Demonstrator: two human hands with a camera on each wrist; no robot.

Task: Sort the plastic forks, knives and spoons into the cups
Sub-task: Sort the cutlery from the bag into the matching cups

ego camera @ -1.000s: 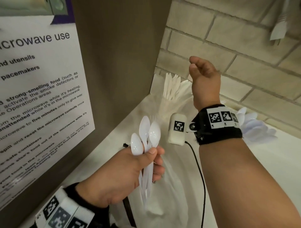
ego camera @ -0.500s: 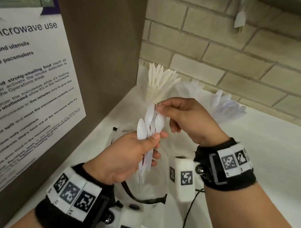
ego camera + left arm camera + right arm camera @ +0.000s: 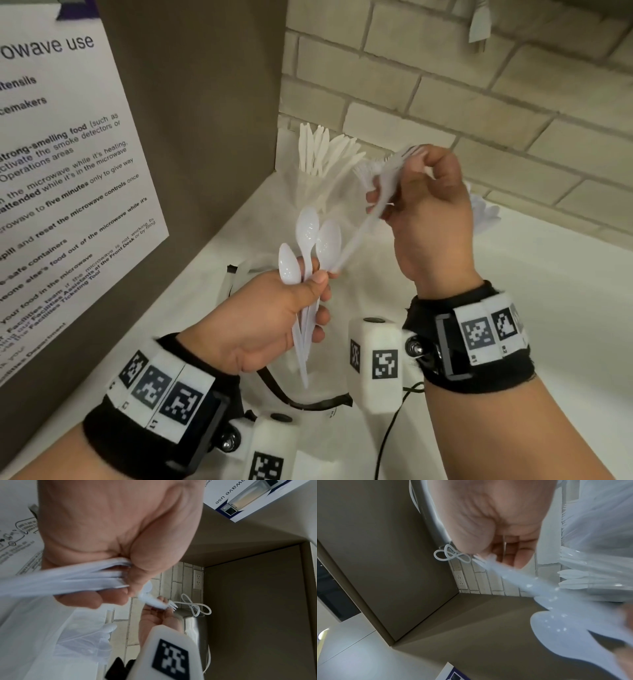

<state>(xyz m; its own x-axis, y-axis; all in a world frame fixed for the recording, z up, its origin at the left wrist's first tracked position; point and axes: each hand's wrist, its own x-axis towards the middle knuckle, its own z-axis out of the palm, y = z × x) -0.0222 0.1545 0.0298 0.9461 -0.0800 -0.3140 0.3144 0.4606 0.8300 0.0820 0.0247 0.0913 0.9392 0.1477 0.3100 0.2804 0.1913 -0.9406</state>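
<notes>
The head view is evenly and brightly lit; the white worktop (image 3: pixel 565 291) is nearly washed out, so pale plastic is poorly separated from it. Only soft shadows are cast. Straight brick courses are bowed toward the frame edges by the wide lens. In the left wrist view the spoons (image 3: pixel 51 582) are smeared by motion blur, and the left hand (image 3: pixel 111 527) is seen too close to be sharp. In the right wrist view the fork (image 3: pixel 513 574) is blurred, with small glare specks.
</notes>
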